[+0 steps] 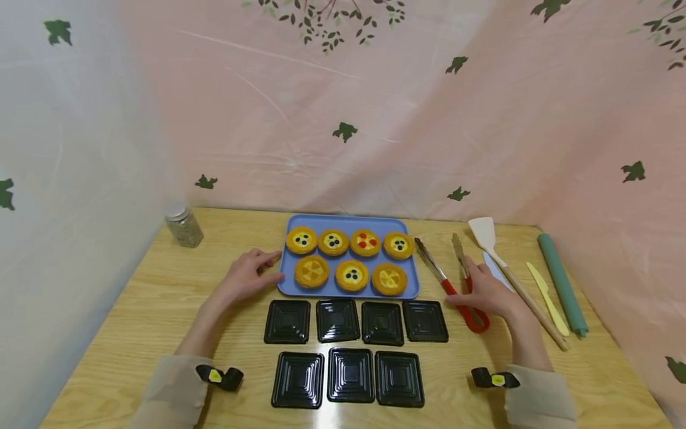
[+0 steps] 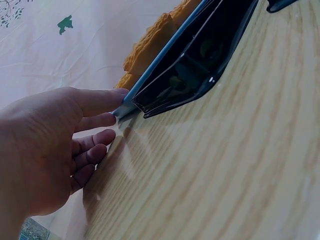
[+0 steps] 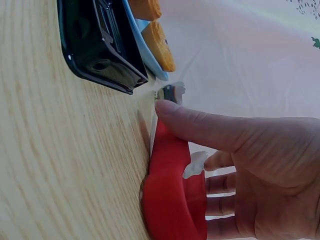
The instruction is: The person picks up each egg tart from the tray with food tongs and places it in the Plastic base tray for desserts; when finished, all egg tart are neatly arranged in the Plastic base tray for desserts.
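Note:
A blue tray point(image 1: 348, 225) bears several egg tarts point(image 1: 351, 276) topped with dark dots, red pieces or yellow wedges. At its left side is my left hand point(image 1: 250, 275), thumb and forefinger spread along the rim; in the left wrist view, the left hand point(image 2: 55, 140) touches the tray's corner while the other fingers stay loosely bent. My right hand point(image 1: 490, 291) holds red-handled tongs point(image 1: 450, 287), thumb against one arm and fingers beyond the other. The tongs lie on the table with their arms apart. The right wrist view shows the thumb on the red handle point(image 3: 167, 175).
Several black square plastic bases point(image 1: 351, 374) stand in two rows before the tray. To the right lie a white spatula point(image 1: 485, 233), a light-blue knife point(image 1: 495, 269), a yellow knife point(image 1: 548, 298) and a green rolling pin point(image 1: 563, 283). A lidded glass jar point(image 1: 184, 226) stands back left.

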`<state>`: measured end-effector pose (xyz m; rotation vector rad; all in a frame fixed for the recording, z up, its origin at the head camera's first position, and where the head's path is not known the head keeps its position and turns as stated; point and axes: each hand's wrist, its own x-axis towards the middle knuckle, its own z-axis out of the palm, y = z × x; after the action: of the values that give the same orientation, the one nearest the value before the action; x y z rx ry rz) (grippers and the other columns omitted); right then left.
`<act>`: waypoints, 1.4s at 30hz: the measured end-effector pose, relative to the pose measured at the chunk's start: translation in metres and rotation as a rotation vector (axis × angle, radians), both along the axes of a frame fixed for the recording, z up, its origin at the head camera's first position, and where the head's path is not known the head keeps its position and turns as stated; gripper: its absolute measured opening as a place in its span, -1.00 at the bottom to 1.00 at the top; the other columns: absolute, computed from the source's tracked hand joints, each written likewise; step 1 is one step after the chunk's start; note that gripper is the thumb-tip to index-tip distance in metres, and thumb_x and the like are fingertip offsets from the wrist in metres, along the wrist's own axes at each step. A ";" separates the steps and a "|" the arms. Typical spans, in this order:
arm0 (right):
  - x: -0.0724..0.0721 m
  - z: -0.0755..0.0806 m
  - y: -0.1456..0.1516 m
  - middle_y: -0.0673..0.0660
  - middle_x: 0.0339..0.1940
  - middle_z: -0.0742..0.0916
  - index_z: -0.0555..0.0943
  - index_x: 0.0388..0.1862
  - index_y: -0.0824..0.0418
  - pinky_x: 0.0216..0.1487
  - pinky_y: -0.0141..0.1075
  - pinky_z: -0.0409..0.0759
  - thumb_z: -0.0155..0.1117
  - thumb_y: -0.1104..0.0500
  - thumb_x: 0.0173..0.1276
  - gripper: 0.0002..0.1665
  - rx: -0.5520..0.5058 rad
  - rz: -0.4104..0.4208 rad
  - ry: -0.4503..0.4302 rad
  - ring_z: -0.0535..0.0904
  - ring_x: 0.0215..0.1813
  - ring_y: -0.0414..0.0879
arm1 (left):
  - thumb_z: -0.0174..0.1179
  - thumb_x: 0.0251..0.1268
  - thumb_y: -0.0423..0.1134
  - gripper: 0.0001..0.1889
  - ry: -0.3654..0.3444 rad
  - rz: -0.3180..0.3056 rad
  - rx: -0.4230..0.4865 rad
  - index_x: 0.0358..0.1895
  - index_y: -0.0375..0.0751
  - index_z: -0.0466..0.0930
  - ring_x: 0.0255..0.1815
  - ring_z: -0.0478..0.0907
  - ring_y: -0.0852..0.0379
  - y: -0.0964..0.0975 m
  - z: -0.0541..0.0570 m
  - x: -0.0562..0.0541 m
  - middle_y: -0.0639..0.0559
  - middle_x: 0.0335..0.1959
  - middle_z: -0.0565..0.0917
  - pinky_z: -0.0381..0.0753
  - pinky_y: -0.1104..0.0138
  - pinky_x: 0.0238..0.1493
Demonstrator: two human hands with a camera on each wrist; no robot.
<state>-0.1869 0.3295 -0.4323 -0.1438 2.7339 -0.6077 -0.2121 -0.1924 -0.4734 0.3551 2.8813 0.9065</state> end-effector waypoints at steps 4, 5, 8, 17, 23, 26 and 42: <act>-0.001 0.000 0.001 0.59 0.33 0.29 -0.24 0.67 0.44 -0.08 -0.01 0.60 0.50 -0.29 0.22 0.51 -0.004 -0.001 0.004 0.54 -0.10 0.17 | 0.31 0.36 0.05 -0.34 0.003 0.001 -0.003 0.46 -0.13 0.48 -0.06 0.45 -0.03 0.001 0.001 0.001 -0.16 0.04 0.61 0.34 0.09 0.06; -0.001 0.000 0.001 0.58 0.32 0.29 -0.24 0.67 0.44 -0.09 -0.02 0.60 0.49 -0.28 0.23 0.50 -0.004 0.000 0.003 0.54 -0.10 0.16 | 0.31 0.36 0.05 -0.34 0.004 0.003 -0.002 0.46 -0.13 0.48 -0.06 0.46 -0.04 0.001 0.001 0.001 -0.16 0.04 0.61 0.34 0.08 0.07; -0.001 -0.001 0.001 0.57 0.30 0.30 -0.25 0.67 0.44 -0.08 -0.02 0.59 0.48 -0.27 0.25 0.49 -0.005 0.004 0.006 0.54 -0.09 0.15 | 0.31 0.35 0.05 -0.34 0.003 0.007 0.000 0.46 -0.13 0.48 -0.05 0.46 -0.04 0.001 0.001 0.001 -0.17 0.05 0.61 0.35 0.06 0.08; -0.001 -0.003 0.002 0.55 0.28 0.31 -0.23 0.66 0.46 -0.06 0.01 0.60 0.45 -0.24 0.30 0.43 -0.027 0.012 0.006 0.55 -0.06 0.17 | 0.31 0.35 0.06 -0.32 -0.004 0.010 -0.008 0.47 -0.11 0.46 -0.06 0.44 -0.01 0.001 -0.002 0.001 -0.15 0.04 0.60 0.34 0.08 0.07; 0.001 -0.003 0.003 0.61 0.30 0.34 -0.16 0.64 0.51 0.08 0.18 0.57 0.44 -0.21 0.32 0.37 -0.032 0.029 0.029 0.53 0.10 0.30 | 0.32 0.35 0.04 -0.34 0.012 0.002 -0.025 0.46 -0.13 0.48 -0.03 0.46 -0.04 0.003 -0.002 0.001 -0.13 0.01 0.60 0.37 0.06 0.09; 0.001 -0.001 0.004 0.63 0.30 0.38 -0.13 0.63 0.53 0.09 0.20 0.57 0.44 -0.20 0.32 0.35 -0.032 0.036 0.035 0.51 0.15 0.34 | 0.32 0.36 0.01 -0.35 0.036 -0.009 -0.041 0.45 -0.17 0.48 -0.02 0.45 -0.05 0.004 0.000 0.002 -0.12 -0.02 0.59 0.39 0.09 0.07; -0.001 0.002 0.010 0.62 0.22 0.58 0.04 0.57 0.61 0.08 0.17 0.62 0.36 -0.08 0.43 0.12 -0.071 0.079 0.101 0.60 0.13 0.40 | 0.31 0.37 -0.05 -0.37 0.066 -0.029 -0.059 0.44 -0.24 0.49 -0.02 0.45 -0.07 0.007 0.005 0.004 -0.15 -0.05 0.57 0.43 0.08 0.08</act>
<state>-0.1877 0.3396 -0.4307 -0.3062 2.7892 -0.6926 -0.2081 -0.1854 -0.4689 0.4276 2.9471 0.8177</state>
